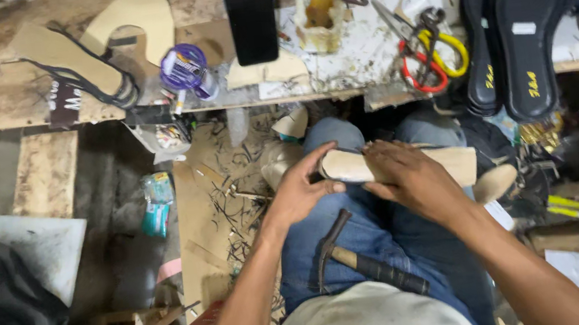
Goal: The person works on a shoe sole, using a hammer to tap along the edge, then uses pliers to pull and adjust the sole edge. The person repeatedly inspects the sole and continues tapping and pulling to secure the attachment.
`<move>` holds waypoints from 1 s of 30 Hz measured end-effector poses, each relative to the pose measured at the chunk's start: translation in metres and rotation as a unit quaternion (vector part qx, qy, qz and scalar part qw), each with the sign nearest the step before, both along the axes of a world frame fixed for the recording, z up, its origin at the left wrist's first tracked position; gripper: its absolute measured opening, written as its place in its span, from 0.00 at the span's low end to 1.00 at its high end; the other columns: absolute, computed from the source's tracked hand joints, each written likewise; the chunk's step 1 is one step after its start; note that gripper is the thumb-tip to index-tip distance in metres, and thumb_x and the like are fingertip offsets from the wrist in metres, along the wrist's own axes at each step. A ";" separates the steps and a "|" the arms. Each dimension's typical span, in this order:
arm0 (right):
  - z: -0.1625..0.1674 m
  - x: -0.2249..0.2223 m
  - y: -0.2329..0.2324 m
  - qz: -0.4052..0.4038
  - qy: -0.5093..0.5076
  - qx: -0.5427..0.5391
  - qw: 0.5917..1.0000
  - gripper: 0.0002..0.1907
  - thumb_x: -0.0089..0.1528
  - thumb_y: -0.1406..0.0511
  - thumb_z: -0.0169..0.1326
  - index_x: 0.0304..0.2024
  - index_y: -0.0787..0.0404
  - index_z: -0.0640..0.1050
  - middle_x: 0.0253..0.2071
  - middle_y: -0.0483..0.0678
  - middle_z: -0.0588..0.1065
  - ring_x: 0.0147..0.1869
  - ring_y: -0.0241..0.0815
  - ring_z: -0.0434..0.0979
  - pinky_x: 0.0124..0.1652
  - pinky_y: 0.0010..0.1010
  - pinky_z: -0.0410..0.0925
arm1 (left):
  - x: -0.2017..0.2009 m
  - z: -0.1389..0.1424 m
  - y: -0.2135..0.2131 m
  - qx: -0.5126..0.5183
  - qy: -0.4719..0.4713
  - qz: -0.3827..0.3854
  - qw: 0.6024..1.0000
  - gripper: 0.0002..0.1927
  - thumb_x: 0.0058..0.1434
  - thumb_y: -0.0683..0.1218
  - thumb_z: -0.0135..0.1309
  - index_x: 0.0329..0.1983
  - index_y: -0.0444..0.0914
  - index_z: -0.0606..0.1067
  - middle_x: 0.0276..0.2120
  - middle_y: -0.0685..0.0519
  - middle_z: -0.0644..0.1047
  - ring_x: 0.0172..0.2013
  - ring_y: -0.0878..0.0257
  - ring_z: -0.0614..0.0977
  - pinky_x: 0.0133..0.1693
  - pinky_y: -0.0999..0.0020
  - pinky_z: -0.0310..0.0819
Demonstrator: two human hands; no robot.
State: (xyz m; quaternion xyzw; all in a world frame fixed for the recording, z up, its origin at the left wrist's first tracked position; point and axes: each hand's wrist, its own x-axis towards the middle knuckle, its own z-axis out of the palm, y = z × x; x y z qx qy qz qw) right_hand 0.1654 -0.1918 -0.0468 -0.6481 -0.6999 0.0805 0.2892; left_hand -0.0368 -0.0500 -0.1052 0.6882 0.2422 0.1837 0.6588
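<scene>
A seated person held a pale wooden shoe last (pixel 410 162) across the lap, at centre. The left hand (pixel 300 187) gripped its rounded end at nine o'clock, fingers curled and thumb pressed on. The right hand (pixel 413 179) lay over its middle, fingers bent close together. A hammer (pixel 364 261) rested on the jeans (pixel 331 243) at six o'clock.

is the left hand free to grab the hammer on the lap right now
Probably not at once: the left hand is gripping the pale sole piece together with the right hand. The hammer lies uncovered just below it.
</scene>
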 end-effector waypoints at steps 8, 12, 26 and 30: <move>0.012 -0.002 0.008 0.007 0.012 -0.040 0.999 0.30 0.56 0.55 0.64 0.56 0.64 0.76 0.58 0.55 0.76 0.64 0.55 0.73 0.64 0.45 0.63 | -0.011 0.009 -0.005 0.010 0.031 0.004 0.999 0.39 0.58 0.45 0.65 0.73 0.43 0.64 0.62 0.47 0.76 0.60 0.61 0.76 0.61 0.65 0.70; 0.008 -0.003 0.005 -0.011 -0.014 -0.028 0.999 0.31 0.55 0.55 0.64 0.57 0.63 0.75 0.58 0.54 0.76 0.66 0.54 0.72 0.65 0.48 0.61 | -0.011 0.017 -0.008 0.210 0.061 0.017 0.976 0.36 0.61 0.45 0.64 0.71 0.40 0.64 0.63 0.43 0.73 0.63 0.55 0.73 0.62 0.59 0.68; -0.015 0.002 -0.029 -0.247 0.379 -0.017 0.892 0.15 0.68 0.60 0.57 0.52 0.63 0.79 0.50 0.52 0.80 0.54 0.42 0.81 0.56 0.33 0.73 | 0.042 0.011 -0.032 0.074 -0.008 0.182 0.981 0.17 0.68 0.48 0.57 0.55 0.34 0.73 0.48 0.44 0.76 0.48 0.58 0.77 0.51 0.67 0.71; -0.020 -0.002 -0.045 -0.287 0.418 -0.055 0.860 0.12 0.68 0.66 0.54 0.52 0.64 0.76 0.46 0.48 0.81 0.48 0.36 0.80 0.50 0.27 0.72 | 0.037 0.009 -0.032 0.095 -0.021 0.166 0.981 0.15 0.70 0.47 0.54 0.54 0.34 0.72 0.48 0.47 0.75 0.50 0.59 0.78 0.54 0.69 0.71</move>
